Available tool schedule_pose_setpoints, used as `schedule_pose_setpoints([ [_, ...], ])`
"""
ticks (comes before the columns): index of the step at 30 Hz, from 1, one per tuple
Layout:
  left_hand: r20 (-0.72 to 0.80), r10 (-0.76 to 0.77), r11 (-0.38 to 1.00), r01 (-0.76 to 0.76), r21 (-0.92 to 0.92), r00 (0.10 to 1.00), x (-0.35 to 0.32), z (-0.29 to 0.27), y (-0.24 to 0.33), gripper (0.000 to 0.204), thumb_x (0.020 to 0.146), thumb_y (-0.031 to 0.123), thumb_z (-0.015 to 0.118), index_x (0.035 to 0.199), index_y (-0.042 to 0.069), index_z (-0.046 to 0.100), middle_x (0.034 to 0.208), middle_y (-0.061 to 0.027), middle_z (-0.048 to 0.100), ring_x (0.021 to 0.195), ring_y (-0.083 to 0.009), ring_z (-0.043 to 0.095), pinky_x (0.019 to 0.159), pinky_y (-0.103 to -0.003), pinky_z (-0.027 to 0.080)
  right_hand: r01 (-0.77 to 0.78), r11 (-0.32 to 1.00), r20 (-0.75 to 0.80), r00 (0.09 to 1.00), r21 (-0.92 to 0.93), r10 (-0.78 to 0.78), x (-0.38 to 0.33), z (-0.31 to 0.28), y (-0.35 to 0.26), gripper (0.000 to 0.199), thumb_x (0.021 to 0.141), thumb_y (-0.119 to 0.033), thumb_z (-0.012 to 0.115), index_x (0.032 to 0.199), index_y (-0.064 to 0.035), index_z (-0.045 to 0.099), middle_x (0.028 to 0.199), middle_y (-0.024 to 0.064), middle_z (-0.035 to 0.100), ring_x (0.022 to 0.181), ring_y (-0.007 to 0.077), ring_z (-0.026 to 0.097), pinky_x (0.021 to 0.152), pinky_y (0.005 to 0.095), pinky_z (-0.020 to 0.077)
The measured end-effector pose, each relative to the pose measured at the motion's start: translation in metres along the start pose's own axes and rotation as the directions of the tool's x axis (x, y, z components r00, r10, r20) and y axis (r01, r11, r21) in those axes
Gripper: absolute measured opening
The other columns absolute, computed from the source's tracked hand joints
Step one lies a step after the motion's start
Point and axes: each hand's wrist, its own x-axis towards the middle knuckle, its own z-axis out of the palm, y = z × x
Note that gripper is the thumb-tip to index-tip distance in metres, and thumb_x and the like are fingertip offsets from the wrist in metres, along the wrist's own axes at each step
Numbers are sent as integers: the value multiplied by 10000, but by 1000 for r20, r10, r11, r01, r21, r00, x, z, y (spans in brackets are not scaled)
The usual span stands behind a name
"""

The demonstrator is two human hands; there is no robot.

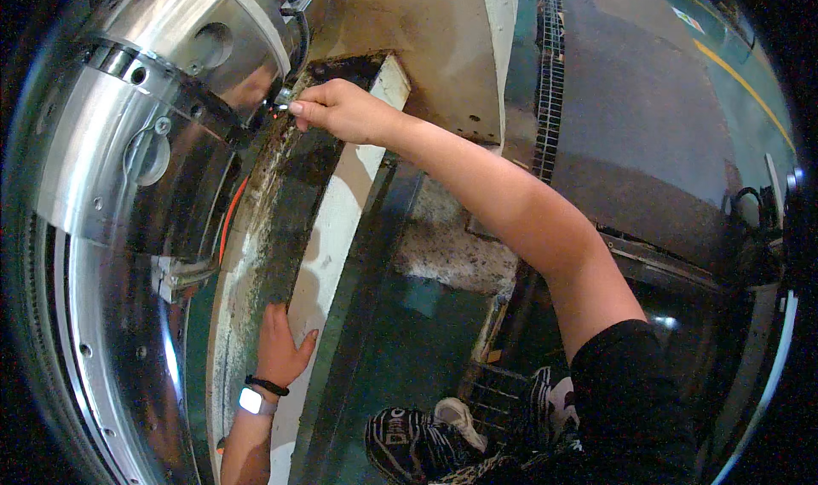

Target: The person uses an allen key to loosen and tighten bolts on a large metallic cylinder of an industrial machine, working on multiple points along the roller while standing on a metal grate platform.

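Observation:
My right hand (341, 112) reaches far forward, thumb and fingers pinched on a small shiny metal piece (282, 103) beside the large polished metal cylinder (183, 12). The piece's kind is too small to tell, and curled fingers hide part of it. Nearer to me, my left hand (285, 353) lies with fingers stretched out on a grimy, white-edged beam (328, 246) and holds nothing. A watch (252, 400) and a dark band are on that wrist.
An orange-red cable or strip (231, 216) runs between the cylinder and beam. A bracket with a dark cable (307, 3) sits at the far end. A brown-stained panel (426, 25) stands beyond the beam. On the right, a black grid-like track (550, 84) crosses the floor.

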Motion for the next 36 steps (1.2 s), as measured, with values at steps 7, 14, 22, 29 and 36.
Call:
schedule_pose_setpoints([
  [7, 114, -98, 992, 106, -68, 989, 0, 0, -1, 604, 723, 191, 663, 1162, -76, 347, 1114, -275, 397, 1038, -441, 403, 897, -458, 349, 38, 999, -21, 999, -38, -39, 5, 1, 11, 385, 879, -390, 486, 753, -53, 623, 700, 142, 609, 659, 298, 586, 629, 396, 453],
  [14, 123, -85, 992, 96, -84, 989, -5, 3, -9, 602, 712, 171, 670, 1154, -79, 346, 1099, -271, 396, 1020, -431, 410, 882, -461, 354, 110, 982, 20, 994, -151, -108, 11, -5, 4, 355, 904, -334, 493, 772, -14, 576, 632, 77, 538, 588, 156, 456, 590, 303, 399],
  [22, 110, -39, 997, 46, -62, 993, -7, 6, -13, 635, 703, 183, 681, 1164, -88, 339, 1104, -283, 403, 1024, -436, 412, 883, -466, 357, 156, 974, 17, 988, -164, -155, 12, -9, 8, 341, 910, -316, 491, 779, -7, 547, 619, 92, 514, 567, 155, 447, 569, 307, 401],
  [29, 168, -73, 990, 92, -110, 983, -3, -1, -11, 642, 708, 205, 685, 1156, -98, 340, 1107, -290, 402, 1025, -436, 411, 895, -465, 353, 269, 921, 13, 961, -281, -277, 22, -11, 11, 342, 902, -324, 490, 766, -12, 512, 618, 143, 483, 569, 285, 478, 557, 355, 399],
  [36, 149, -64, 981, 90, -174, 987, -1, 1, -12, 607, 726, 188, 662, 1154, -93, 337, 1095, -284, 399, 999, -427, 419, 872, -458, 360, 182, 956, 1, 982, -230, -187, 20, -9, 9, 327, 906, -311, 485, 768, -15, 508, 615, 174, 470, 564, 332, 468, 544, 373, 396],
])
